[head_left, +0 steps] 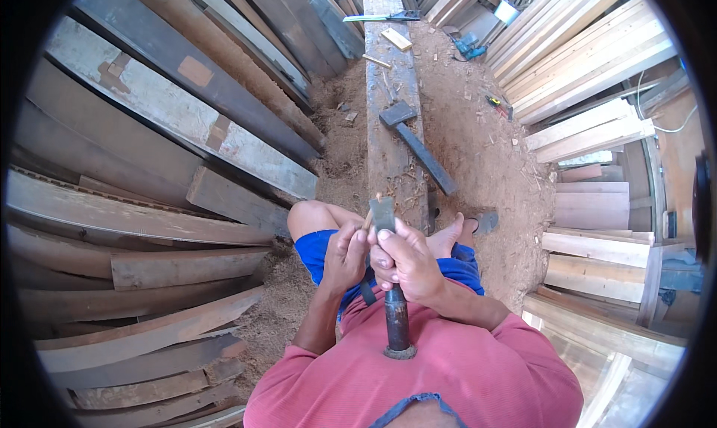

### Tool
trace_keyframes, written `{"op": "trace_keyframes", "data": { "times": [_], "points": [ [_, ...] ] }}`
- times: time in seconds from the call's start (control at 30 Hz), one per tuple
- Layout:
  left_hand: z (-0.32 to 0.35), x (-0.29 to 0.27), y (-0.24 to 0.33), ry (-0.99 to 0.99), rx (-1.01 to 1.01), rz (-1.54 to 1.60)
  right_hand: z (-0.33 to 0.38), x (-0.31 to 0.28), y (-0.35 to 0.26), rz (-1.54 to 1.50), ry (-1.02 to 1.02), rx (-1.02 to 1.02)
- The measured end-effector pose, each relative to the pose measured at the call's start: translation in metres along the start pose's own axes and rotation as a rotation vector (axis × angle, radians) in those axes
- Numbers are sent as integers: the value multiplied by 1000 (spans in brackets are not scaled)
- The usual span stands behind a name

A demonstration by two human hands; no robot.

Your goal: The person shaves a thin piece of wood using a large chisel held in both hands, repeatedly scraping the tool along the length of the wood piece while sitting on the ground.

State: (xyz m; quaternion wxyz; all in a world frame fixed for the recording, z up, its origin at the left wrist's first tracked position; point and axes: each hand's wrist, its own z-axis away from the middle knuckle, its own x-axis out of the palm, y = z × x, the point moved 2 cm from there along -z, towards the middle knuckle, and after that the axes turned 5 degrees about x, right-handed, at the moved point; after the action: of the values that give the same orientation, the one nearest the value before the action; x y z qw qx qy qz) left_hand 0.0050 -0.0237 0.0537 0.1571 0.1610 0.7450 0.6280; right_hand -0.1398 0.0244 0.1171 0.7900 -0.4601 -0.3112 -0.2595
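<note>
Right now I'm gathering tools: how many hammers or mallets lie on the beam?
1: a mallet lying on the beam, beyond the chisel in both hands. Others may be hidden.

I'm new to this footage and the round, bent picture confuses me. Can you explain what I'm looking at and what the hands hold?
One picture, from a wide fisheye camera on the person's head, looking down; that bends straight edges. The person sits astride a long wooden beam on sawdust-covered ground. The right hand grips a chisel, blade pointing away, handle end by the red shirt. The left hand touches near the blade. An adze-like hammer lies farther along the beam. Planks are stacked on both sides.
</note>
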Motion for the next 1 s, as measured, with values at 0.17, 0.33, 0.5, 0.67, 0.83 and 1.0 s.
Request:
{"op": "trace_keyframes", "data": {
  "times": [0.17,0.33,0.5,0.67,0.83,1.0],
  "points": [
    [61,-12,-29,-27,-201,-208,39,-24,-47,147,245,-410],
    [9,17,-25,74,-67,-66,-14,-60,-37,421,260,-256],
    [-14,27,-14,-7,77,-259,-25,-62,-37,724,334,-301],
    [-12,30,-21,-107,-136,110,-28,-80,-36,721,320,-426],
    [-4,30,-30,-243,-368,343,-26,-70,-43,719,269,-321],
    [-10,34,-37,-14,-484,613,-31,-63,-30,206,345,-278]
  ]
}}
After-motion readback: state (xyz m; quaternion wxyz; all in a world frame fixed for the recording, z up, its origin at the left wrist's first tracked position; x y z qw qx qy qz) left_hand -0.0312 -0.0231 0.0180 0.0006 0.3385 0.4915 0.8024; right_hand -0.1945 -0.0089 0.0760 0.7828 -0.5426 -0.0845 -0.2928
